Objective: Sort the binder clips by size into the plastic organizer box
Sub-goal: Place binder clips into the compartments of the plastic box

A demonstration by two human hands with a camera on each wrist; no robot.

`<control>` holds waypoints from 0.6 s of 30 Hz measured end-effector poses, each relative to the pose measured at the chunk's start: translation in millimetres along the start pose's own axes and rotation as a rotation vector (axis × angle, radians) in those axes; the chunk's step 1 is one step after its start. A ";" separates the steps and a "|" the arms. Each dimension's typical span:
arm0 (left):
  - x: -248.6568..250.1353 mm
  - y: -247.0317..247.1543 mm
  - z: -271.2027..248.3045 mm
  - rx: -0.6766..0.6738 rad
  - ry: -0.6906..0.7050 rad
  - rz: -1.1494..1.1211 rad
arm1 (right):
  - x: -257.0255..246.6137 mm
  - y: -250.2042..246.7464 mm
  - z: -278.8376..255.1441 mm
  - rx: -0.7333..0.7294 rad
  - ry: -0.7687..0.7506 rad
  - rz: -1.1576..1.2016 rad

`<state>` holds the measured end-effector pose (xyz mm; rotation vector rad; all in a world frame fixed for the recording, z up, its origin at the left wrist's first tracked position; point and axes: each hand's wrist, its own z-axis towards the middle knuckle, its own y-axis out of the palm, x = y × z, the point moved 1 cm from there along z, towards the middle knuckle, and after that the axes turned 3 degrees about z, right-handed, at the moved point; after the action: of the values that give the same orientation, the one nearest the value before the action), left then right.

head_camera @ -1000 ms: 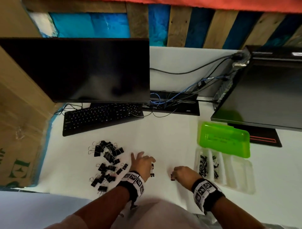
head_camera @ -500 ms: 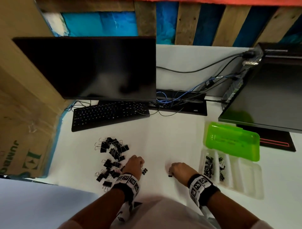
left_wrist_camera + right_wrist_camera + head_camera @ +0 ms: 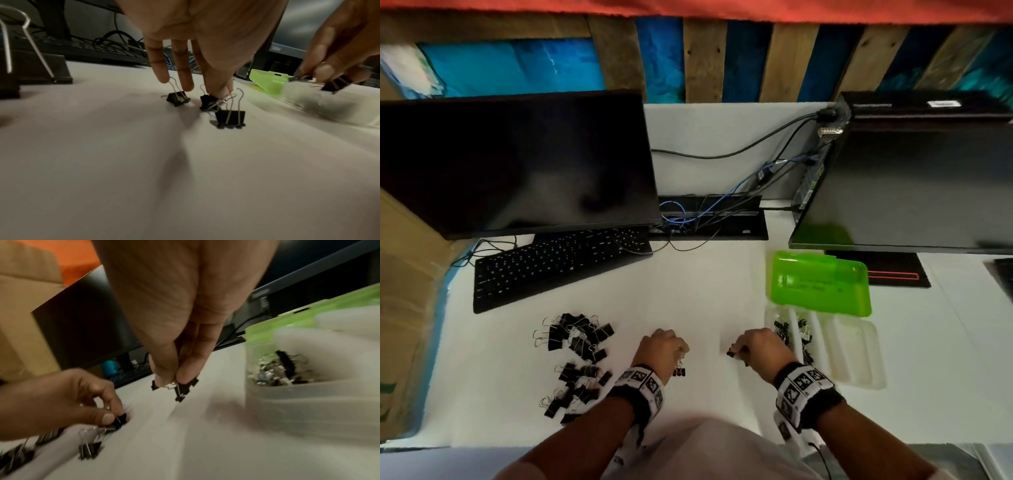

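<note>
Binder clips [image 3: 577,363] lie in a loose black heap on the white desk [image 3: 705,294], to the left of the left hand [image 3: 662,347]; a few strays stand nearer, one small clip [image 3: 178,98] just under the left fingertips [image 3: 186,84] and a larger clip [image 3: 230,119] just in front of it; the left thumb and forefinger pinch another small clip [image 3: 120,419] against the desk. The right hand [image 3: 758,346] is the nearer one to the plastic organizer box [image 3: 852,356], which lies just to its right with its green lid [image 3: 820,282] thrown open behind; its thumb and forefinger are closed on a small clip [image 3: 180,388], held clear of the desk with the wire handles up between the fingertips and the black body hanging down; so the coming move looks like a short carry rightward over the box's near wall. Clips already sit in the two leftmost compartments; the other compartments look empty. All the clips are black with silver wire handles, in at least two sizes; much of the heap is not yet sorted.
</note>
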<state>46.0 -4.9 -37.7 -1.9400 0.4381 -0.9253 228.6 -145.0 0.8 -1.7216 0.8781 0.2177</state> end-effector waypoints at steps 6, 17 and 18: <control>-1.1 -5.1 22.3 0.042 -0.108 -0.168 | 42.8 -45.1 -26.7 0.295 0.231 0.185; 48.2 1.4 47.2 -0.063 -0.046 -0.217 | 90.2 -75.1 -39.6 0.503 0.422 0.264; 52.9 3.1 47.7 -0.076 -0.040 -0.232 | 89.0 -71.2 -39.8 0.496 0.420 0.272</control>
<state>116.8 -11.5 -32.1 -2.1066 0.2297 -1.0269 326.3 -213.6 19.0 -1.1945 1.3485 -0.1829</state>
